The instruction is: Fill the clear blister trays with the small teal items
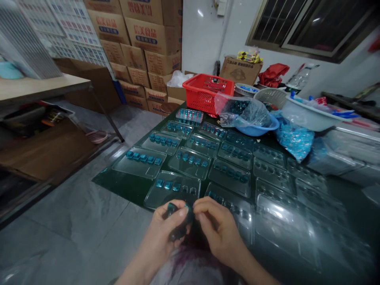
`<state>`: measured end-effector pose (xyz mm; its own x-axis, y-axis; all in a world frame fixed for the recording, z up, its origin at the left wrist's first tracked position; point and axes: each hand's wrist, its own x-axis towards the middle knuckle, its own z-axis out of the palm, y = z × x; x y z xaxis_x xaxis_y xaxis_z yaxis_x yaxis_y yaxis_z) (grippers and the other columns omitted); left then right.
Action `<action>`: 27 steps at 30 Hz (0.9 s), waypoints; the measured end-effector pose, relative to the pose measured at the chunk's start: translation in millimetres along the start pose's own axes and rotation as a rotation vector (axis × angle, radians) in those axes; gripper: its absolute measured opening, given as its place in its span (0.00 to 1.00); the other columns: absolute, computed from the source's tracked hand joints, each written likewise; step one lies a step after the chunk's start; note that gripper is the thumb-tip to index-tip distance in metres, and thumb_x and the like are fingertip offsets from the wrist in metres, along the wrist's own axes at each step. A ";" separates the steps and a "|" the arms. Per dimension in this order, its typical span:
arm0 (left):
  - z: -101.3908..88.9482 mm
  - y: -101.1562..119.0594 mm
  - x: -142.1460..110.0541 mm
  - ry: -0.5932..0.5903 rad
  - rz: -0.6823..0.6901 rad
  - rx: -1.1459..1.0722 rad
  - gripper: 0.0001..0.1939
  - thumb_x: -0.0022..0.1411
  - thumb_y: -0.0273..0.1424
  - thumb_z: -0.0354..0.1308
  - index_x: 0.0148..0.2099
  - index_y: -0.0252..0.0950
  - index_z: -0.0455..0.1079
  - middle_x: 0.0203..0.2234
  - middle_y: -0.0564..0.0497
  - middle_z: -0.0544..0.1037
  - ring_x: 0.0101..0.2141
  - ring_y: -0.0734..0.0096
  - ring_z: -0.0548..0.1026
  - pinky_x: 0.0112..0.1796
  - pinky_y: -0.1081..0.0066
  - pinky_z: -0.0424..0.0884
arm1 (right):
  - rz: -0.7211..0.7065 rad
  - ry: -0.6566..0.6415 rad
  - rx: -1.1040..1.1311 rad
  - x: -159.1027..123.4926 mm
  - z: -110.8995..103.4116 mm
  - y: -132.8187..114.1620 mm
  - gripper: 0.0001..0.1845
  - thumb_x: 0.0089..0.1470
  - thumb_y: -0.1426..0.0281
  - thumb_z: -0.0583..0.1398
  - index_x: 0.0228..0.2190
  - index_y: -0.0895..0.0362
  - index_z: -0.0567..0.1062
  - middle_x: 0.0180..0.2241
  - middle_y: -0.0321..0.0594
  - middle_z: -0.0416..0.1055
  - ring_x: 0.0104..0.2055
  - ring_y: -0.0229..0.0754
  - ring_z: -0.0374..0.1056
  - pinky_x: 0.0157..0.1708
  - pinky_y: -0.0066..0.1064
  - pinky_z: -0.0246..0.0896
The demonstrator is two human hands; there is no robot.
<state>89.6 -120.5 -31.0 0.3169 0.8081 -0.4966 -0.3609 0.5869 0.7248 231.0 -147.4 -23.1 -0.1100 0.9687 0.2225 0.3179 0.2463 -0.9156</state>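
At the near edge of the table my left hand is closed around several small dark teal pieces, one of them between thumb and forefinger. My right hand is pinched beside that piece; whether its fingertips grip anything cannot be made out. Just beyond the hands lies a clear plastic tray with three square teal pieces in its row of slots. To its right, another clear tray also carries teal pieces and is partly covered by my right hand.
Rows of similar clear trays cover the dark green table. Behind them are a red basket, a blue basin with a plastic bag, and a white basin. Stacked cartons line the wall; another table stands left.
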 end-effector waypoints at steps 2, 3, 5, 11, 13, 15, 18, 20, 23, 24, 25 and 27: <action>-0.8 0.8 -1.0 -0.054 0.008 0.005 0.06 0.50 0.32 0.57 0.31 0.38 0.63 0.14 0.56 0.69 0.16 0.78 0.66 0.14 0.81 0.52 | 0.120 -0.005 0.113 0.6 -1.9 -0.1 0.07 0.52 0.73 0.51 0.33 0.58 0.68 0.29 0.37 0.66 0.30 0.35 0.63 0.30 0.25 0.58; -0.7 1.3 -1.8 -0.079 0.005 0.005 0.06 0.50 0.31 0.57 0.31 0.37 0.63 0.14 0.56 0.69 0.16 0.78 0.66 0.14 0.82 0.52 | 0.172 -0.005 0.165 1.0 -2.5 0.5 0.07 0.52 0.72 0.52 0.34 0.57 0.68 0.29 0.37 0.66 0.29 0.34 0.63 0.28 0.24 0.58; 0.8 2.3 -3.0 -0.108 -0.003 0.001 0.05 0.50 0.31 0.57 0.29 0.37 0.63 0.14 0.55 0.69 0.16 0.79 0.65 0.14 0.82 0.52 | 0.225 -0.027 0.236 1.7 -3.4 2.3 0.09 0.50 0.71 0.54 0.36 0.56 0.70 0.29 0.35 0.67 0.28 0.33 0.63 0.26 0.23 0.57; 8.4 4.1 -2.8 -0.034 0.037 0.042 0.10 0.43 0.33 0.62 0.28 0.36 0.65 0.11 0.56 0.66 0.13 0.79 0.64 0.11 0.83 0.51 | 0.268 -0.032 0.314 2.5 -4.6 4.1 0.06 0.46 0.72 0.58 0.31 0.57 0.72 0.25 0.33 0.65 0.24 0.31 0.60 0.24 0.22 0.55; 9.8 4.8 -2.6 0.005 0.039 0.063 0.12 0.42 0.33 0.63 0.31 0.36 0.68 0.13 0.56 0.67 0.14 0.78 0.65 0.12 0.82 0.53 | 0.312 -0.011 0.335 2.5 -4.1 4.0 0.05 0.45 0.72 0.59 0.29 0.58 0.72 0.24 0.33 0.65 0.24 0.30 0.60 0.23 0.22 0.55; 11.1 5.1 -2.8 0.019 0.009 0.074 0.14 0.42 0.33 0.63 0.34 0.35 0.69 0.14 0.55 0.69 0.15 0.78 0.66 0.13 0.81 0.55 | 0.339 0.013 0.352 2.8 -3.4 4.5 0.04 0.44 0.73 0.59 0.28 0.59 0.71 0.23 0.33 0.66 0.24 0.31 0.60 0.23 0.22 0.55; 13.5 2.7 -2.9 0.041 -0.011 0.087 0.13 0.43 0.33 0.62 0.34 0.34 0.69 0.13 0.55 0.68 0.14 0.79 0.64 0.13 0.81 0.54 | 0.359 0.031 0.414 3.9 -3.7 6.2 0.03 0.43 0.75 0.59 0.25 0.59 0.68 0.22 0.31 0.65 0.23 0.30 0.60 0.23 0.21 0.54; 14.9 -0.8 -2.1 0.055 0.025 0.101 0.12 0.43 0.34 0.62 0.31 0.34 0.69 0.12 0.56 0.67 0.13 0.80 0.63 0.12 0.81 0.53 | 0.360 0.032 0.436 4.5 -5.7 7.4 0.04 0.42 0.75 0.59 0.24 0.59 0.67 0.21 0.30 0.64 0.22 0.29 0.59 0.22 0.20 0.54; 15.2 -5.4 0.9 0.035 0.035 0.096 0.11 0.43 0.34 0.62 0.29 0.36 0.67 0.12 0.56 0.67 0.13 0.79 0.63 0.12 0.82 0.51 | 0.371 -0.019 0.421 4.7 -11.0 8.0 0.02 0.43 0.74 0.58 0.24 0.59 0.68 0.20 0.30 0.62 0.21 0.29 0.58 0.21 0.20 0.53; 14.8 -5.9 1.9 0.010 0.022 0.092 0.10 0.43 0.34 0.62 0.28 0.37 0.66 0.12 0.57 0.67 0.13 0.79 0.63 0.12 0.82 0.50 | 0.375 -0.045 0.406 4.6 -13.0 7.6 0.02 0.44 0.73 0.57 0.24 0.60 0.68 0.20 0.30 0.62 0.21 0.29 0.57 0.20 0.20 0.53; 14.2 -5.8 2.9 -0.027 0.007 0.089 0.10 0.43 0.34 0.62 0.27 0.37 0.65 0.11 0.57 0.66 0.13 0.79 0.63 0.12 0.82 0.49 | 0.377 -0.067 0.388 4.5 -14.7 7.0 0.02 0.44 0.73 0.56 0.24 0.60 0.68 0.20 0.30 0.61 0.20 0.29 0.57 0.19 0.20 0.53; 12.9 -3.9 3.9 -0.120 -0.041 0.092 0.09 0.45 0.34 0.61 0.27 0.37 0.63 0.12 0.56 0.66 0.13 0.79 0.63 0.13 0.82 0.49 | 0.366 -0.078 0.342 4.3 -16.8 5.6 0.02 0.45 0.74 0.55 0.23 0.60 0.67 0.20 0.30 0.60 0.20 0.29 0.55 0.19 0.19 0.51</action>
<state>103.5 -120.2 -29.6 0.4345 0.7685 -0.4697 -0.2651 0.6075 0.7488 248.1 -141.4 -21.7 -0.1229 0.9814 -0.1473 0.0238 -0.1454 -0.9891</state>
